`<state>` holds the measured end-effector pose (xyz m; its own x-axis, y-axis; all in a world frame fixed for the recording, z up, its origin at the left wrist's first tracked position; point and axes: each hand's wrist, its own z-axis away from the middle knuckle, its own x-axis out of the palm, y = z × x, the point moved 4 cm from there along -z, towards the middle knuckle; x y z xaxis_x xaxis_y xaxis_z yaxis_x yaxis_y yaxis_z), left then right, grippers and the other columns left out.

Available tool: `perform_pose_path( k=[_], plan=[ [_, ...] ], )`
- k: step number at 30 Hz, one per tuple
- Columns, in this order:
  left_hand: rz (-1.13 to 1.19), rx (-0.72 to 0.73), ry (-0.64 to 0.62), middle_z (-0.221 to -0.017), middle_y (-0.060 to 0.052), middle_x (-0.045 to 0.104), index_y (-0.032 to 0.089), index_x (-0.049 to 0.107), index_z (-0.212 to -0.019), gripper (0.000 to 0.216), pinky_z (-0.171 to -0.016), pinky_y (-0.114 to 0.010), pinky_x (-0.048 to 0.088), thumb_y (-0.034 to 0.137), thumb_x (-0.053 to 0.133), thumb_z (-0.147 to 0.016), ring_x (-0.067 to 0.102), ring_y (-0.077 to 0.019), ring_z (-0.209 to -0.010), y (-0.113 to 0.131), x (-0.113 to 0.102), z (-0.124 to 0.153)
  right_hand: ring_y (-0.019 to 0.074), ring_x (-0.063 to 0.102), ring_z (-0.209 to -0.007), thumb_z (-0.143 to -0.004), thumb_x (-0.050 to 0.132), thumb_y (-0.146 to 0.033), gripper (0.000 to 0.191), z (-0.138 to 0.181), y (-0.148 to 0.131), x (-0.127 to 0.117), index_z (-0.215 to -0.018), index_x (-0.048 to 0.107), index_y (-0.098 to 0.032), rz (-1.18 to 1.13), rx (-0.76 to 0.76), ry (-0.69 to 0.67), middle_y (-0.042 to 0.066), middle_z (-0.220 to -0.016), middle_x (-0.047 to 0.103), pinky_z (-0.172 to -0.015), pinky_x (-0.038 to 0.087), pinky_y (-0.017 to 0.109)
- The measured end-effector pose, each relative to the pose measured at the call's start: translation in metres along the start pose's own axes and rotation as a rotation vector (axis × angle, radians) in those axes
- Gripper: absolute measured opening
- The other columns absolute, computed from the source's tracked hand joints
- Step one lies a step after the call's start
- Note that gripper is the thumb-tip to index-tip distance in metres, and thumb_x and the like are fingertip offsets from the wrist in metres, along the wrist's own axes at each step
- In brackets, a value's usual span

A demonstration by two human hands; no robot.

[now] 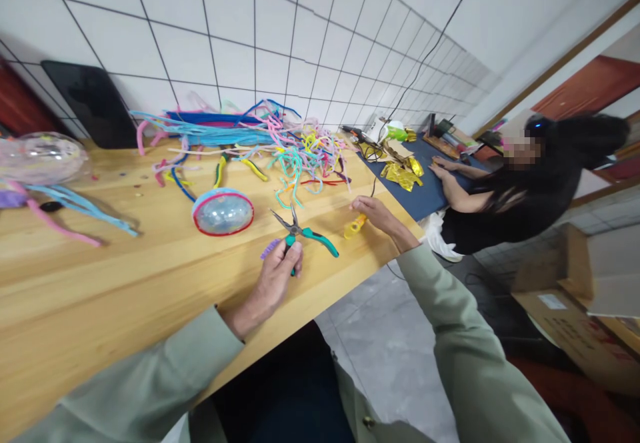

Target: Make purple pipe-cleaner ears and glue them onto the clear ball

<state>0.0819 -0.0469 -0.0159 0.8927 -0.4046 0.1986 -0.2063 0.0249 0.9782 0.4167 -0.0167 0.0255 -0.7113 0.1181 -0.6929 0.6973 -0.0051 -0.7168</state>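
Observation:
My left hand (273,280) is closed around one teal handle of the needle-nose pliers (296,230), whose jaws are spread and point away from me. A short purple ridged piece (270,248) shows beside that hand; whether it is held or lies on the table I cannot tell. In my right hand (373,213) is a small translucent yellow tool (355,227) that looks like a glue gun, with a dark cord near it. Left of the pliers' tips sits a clear dome (223,214) edged in pink and light blue.
Coloured pipe cleaners (300,146) pile along the tiled wall, with yellow-handled pliers (220,170) before them. A dark tablet (93,103) leans at left, near a clear ball (43,156). Gold foil (403,173) lies on a blue surface, where a co-worker (515,183) sits. Cardboard boxes (565,296) stand right.

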Motion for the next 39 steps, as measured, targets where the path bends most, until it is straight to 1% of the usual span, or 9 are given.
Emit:
perform_pose_path(
  k=[4,8,11,14,17,21,27,33,39],
  plan=[
    [-0.004,-0.006,-0.001,-0.065,0.0,0.056,0.023,0.057,-0.072,0.057,-0.063,-0.03,0.046,0.073,0.066,-0.098,0.051,-0.0156,-0.062,0.002,0.001,0.0,0.0237,0.065,-0.084,-0.097,0.052,-0.063,0.047,-0.01,0.023,0.015,-0.085,0.071,-0.022,0.084,0.071,0.134,0.006,-0.086,0.075,-0.08,0.053,0.035],
    [-0.024,-0.012,0.001,-0.065,0.0,0.056,0.023,0.057,-0.072,0.058,-0.065,-0.03,0.046,0.074,0.065,-0.098,0.052,-0.0156,-0.063,0.004,0.0,0.001,0.0256,0.067,-0.083,-0.102,0.048,-0.057,0.044,-0.023,0.04,0.013,-0.077,0.067,-0.026,0.168,0.136,0.241,0.007,-0.079,0.074,-0.082,0.054,0.037],
    [-0.037,-0.022,-0.002,-0.064,0.001,0.055,0.023,0.056,-0.071,0.06,-0.065,-0.031,0.045,0.077,0.064,-0.097,0.052,-0.0154,-0.062,0.005,0.0,0.0,0.0253,0.069,-0.085,-0.103,0.05,-0.057,0.044,-0.023,0.044,-0.003,-0.079,0.07,-0.026,0.191,0.103,0.244,0.008,-0.083,0.076,-0.085,0.055,0.037],
    [-0.031,-0.028,-0.011,-0.063,0.001,0.055,0.023,0.055,-0.071,0.061,-0.064,-0.031,0.044,0.078,0.063,-0.097,0.051,-0.0153,-0.061,0.004,0.0,0.0,0.0259,0.072,-0.1,-0.103,0.05,-0.058,0.043,-0.009,0.046,-0.026,-0.095,0.076,-0.025,0.197,0.029,0.263,0.008,-0.104,0.082,-0.094,0.057,0.039],
    [-0.043,-0.026,-0.024,-0.064,0.001,0.055,0.023,0.056,-0.071,0.059,-0.066,-0.031,0.045,0.075,0.062,-0.099,0.052,-0.0153,-0.063,0.005,0.001,0.001,0.0272,0.073,-0.107,-0.101,0.053,-0.057,0.043,0.011,0.056,-0.041,-0.106,0.079,-0.023,0.222,-0.012,0.275,0.011,-0.114,0.082,-0.099,0.058,0.044],
    [-0.076,-0.021,-0.037,-0.064,0.001,0.056,0.023,0.057,-0.071,0.06,-0.068,-0.031,0.045,0.074,0.061,-0.101,0.052,-0.0158,-0.064,0.006,0.002,0.002,0.027,0.075,-0.103,-0.098,0.062,-0.041,0.03,0.026,0.069,-0.034,-0.111,0.082,-0.023,0.281,-0.056,0.235,0.012,-0.116,0.084,-0.096,0.061,0.045],
    [-0.096,-0.02,-0.043,-0.063,0.001,0.055,0.023,0.056,-0.068,0.065,-0.069,-0.033,0.043,0.081,0.06,-0.097,0.051,-0.0168,-0.065,0.008,0.001,0.002,0.0295,0.074,-0.103,-0.098,0.062,-0.027,0.023,0.02,0.067,-0.024,-0.105,0.083,-0.023,0.417,-0.156,0.186,0.013,-0.106,0.083,-0.099,0.061,0.047],
    [-0.112,-0.009,-0.049,-0.065,0.0,0.055,0.023,0.056,-0.068,0.064,-0.069,-0.033,0.044,0.079,0.058,-0.099,0.052,-0.0174,-0.067,0.008,0.001,0.003,0.032,0.063,-0.14,-0.099,0.053,-0.016,0.044,0.025,0.048,-0.012,-0.137,0.074,-0.023,0.508,-0.314,0.12,0.017,-0.15,0.069,-0.119,0.054,0.056],
    [-0.11,-0.013,-0.049,-0.063,0.0,0.056,0.024,0.056,-0.068,0.064,-0.067,-0.033,0.045,0.08,0.06,-0.098,0.051,-0.0173,-0.064,0.011,0.002,0.002,0.0331,0.063,-0.144,-0.104,0.056,-0.015,0.046,0.025,0.019,0.011,-0.143,0.074,-0.03,0.632,-0.485,-0.058,0.014,-0.154,0.068,-0.123,0.052,0.059]
  ],
)
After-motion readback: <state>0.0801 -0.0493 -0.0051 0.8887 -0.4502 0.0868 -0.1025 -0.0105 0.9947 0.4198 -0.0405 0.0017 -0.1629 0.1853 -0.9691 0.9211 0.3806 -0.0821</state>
